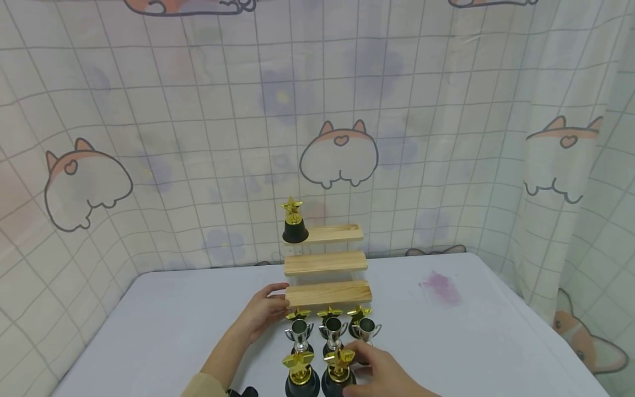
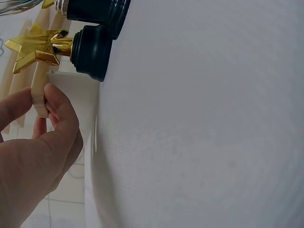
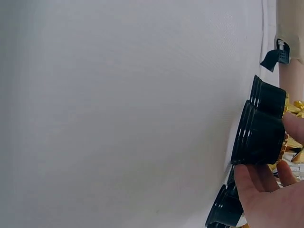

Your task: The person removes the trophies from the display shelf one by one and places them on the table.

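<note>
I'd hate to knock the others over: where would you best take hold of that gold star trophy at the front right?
Probably by the slim gold stem under the star trophy, coming from the right, where the right hand already is; another trophy crowds its left.

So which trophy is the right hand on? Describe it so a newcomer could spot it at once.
Start at the wooden step shelf at the back of the white table, then come down past the row of silver cup trophies to the nearest row. The gold star trophy on a black base there, the right-hand one of two, is it: the right hand grips it, while its twin stands untouched.
</note>
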`<state>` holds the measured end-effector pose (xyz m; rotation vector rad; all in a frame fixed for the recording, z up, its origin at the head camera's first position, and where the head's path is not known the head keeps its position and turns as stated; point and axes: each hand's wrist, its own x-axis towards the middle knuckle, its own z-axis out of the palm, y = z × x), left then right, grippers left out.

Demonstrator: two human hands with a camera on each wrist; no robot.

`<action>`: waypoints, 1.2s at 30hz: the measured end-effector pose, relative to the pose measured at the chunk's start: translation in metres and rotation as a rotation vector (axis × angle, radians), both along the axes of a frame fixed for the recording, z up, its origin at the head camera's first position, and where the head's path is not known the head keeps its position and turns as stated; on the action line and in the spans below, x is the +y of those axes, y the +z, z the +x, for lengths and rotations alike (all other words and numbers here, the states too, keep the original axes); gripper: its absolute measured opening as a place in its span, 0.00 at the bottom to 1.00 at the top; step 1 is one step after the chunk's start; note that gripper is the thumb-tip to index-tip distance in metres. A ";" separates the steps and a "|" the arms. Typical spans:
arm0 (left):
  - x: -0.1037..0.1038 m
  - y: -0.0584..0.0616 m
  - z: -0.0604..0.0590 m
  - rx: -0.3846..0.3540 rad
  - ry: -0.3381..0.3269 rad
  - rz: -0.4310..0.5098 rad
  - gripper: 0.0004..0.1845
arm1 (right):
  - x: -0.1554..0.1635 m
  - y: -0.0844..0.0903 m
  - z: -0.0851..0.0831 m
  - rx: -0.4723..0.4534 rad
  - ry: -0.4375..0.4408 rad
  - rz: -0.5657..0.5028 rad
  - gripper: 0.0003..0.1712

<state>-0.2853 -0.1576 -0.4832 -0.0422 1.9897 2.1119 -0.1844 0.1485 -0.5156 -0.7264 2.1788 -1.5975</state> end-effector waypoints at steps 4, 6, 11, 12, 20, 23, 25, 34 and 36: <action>-0.001 0.000 0.000 -0.001 -0.002 0.000 0.31 | 0.013 -0.035 -0.016 -0.055 -0.016 0.064 0.36; -0.001 0.000 0.000 0.004 -0.006 0.000 0.31 | 0.019 -0.045 -0.021 -0.069 -0.027 0.096 0.38; -0.001 0.000 0.001 0.014 -0.005 -0.002 0.31 | 0.035 -0.051 -0.025 -0.053 -0.019 0.101 0.34; -0.001 0.000 0.001 0.014 -0.004 -0.004 0.31 | 0.038 -0.051 -0.025 -0.054 -0.018 0.093 0.33; -0.001 -0.001 0.000 0.008 -0.001 0.001 0.31 | 0.036 0.020 0.011 0.020 -0.081 0.116 0.24; -0.001 0.000 0.001 0.009 -0.001 0.004 0.31 | 0.035 0.047 0.022 0.055 -0.114 0.139 0.19; 0.000 0.001 0.002 0.005 0.003 0.005 0.31 | 0.041 0.048 0.020 0.088 -0.123 0.143 0.17; 0.000 0.003 0.003 -0.005 0.010 0.014 0.30 | 0.067 0.053 -0.002 0.132 -0.301 0.178 0.11; 0.000 0.003 0.003 -0.006 0.012 0.017 0.30 | 0.070 0.059 -0.005 0.130 -0.346 0.166 0.11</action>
